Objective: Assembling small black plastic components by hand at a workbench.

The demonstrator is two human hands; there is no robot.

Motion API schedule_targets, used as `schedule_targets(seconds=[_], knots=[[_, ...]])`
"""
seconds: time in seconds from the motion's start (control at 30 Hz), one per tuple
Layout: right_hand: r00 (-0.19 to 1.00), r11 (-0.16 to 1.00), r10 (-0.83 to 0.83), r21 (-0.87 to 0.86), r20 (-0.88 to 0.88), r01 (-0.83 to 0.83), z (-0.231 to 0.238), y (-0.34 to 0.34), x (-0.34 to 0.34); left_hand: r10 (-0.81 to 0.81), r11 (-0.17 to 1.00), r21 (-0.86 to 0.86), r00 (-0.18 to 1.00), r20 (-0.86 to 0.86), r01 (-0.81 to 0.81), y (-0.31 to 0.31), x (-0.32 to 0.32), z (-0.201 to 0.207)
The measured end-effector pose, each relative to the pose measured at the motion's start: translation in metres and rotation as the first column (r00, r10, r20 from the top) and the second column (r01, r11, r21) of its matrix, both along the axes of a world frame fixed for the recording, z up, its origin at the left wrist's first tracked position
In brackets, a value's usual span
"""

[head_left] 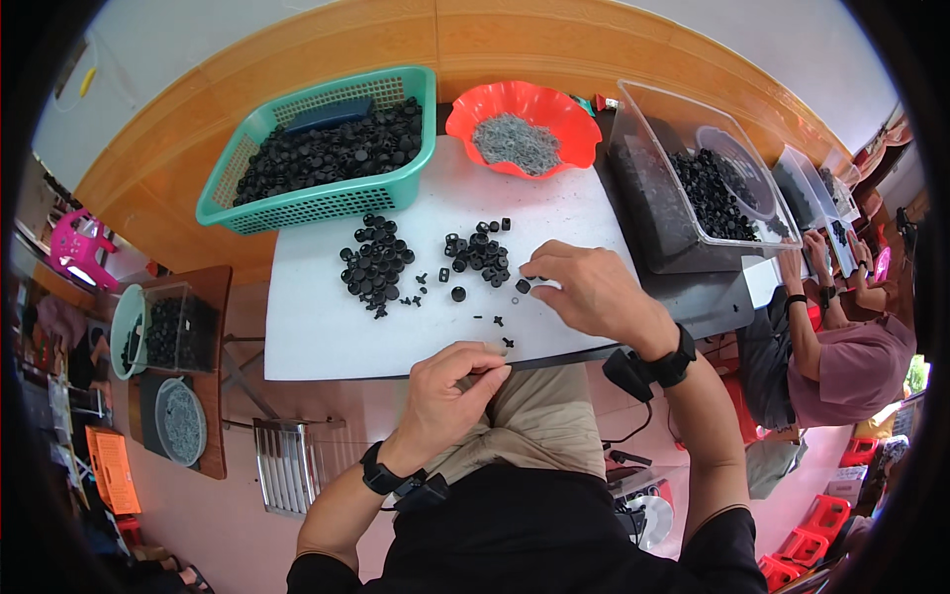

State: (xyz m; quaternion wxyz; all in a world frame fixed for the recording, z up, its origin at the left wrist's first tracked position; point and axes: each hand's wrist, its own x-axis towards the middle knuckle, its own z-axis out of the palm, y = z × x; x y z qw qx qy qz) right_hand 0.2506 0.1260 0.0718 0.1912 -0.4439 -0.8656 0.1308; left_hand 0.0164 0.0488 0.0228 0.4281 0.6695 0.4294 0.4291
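Observation:
My left hand (450,396) is closed in a pinch at the table's near edge; what its fingertips hold, if anything, is hidden. My right hand (592,289) reaches over the white tabletop sheet (584,218), thumb and forefinger closed around a small black cube-shaped piece (522,286). A tiny ring (515,300) lies beside it. Just beyond is a pile of black cube-shaped pieces (482,254), with a pile of round black caps (376,262) to the left. Small black cross-shaped pieces (509,343) lie near my left fingertips.
At the back stand a green basket (317,216) of black parts and a red scalloped bowl (579,148) of small grey pieces. A clear bin (683,247) of black parts is at the right. A person (851,366) works beyond it. A side table (213,396) stands left.

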Motion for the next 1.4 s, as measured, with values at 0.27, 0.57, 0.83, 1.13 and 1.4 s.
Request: schedule_targets(seconds=[0.27,0.57,0.83,1.13,1.4], knots=[[0.994,0.999,-0.045,0.021,0.098,0.043,-0.016,0.009,-0.029,0.018,1.000,0.002,1.000,0.022,-0.018,-0.003,0.001,-0.002],[0.988,0.997,-0.080,0.011,0.129,0.079,-0.023,0.015,-0.037,0.027,0.999,-0.018,0.998,0.063,-0.026,-0.003,0.002,-0.007],[0.989,0.992,-0.127,0.003,0.069,0.127,-0.020,0.007,-0.034,0.032,0.993,-0.113,0.984,0.178,-0.012,-0.004,0.002,-0.009],[0.877,0.993,0.085,-0.028,-0.472,-0.112,0.000,-0.064,-0.041,0.173,0.864,-0.439,0.675,0.718,0.246,-0.002,0.000,0.005],[0.856,0.978,0.069,-0.134,-0.513,-0.159,0.000,-0.073,-0.017,0.101,0.816,-0.462,0.702,0.705,0.347,-0.012,0.000,-0.001]])
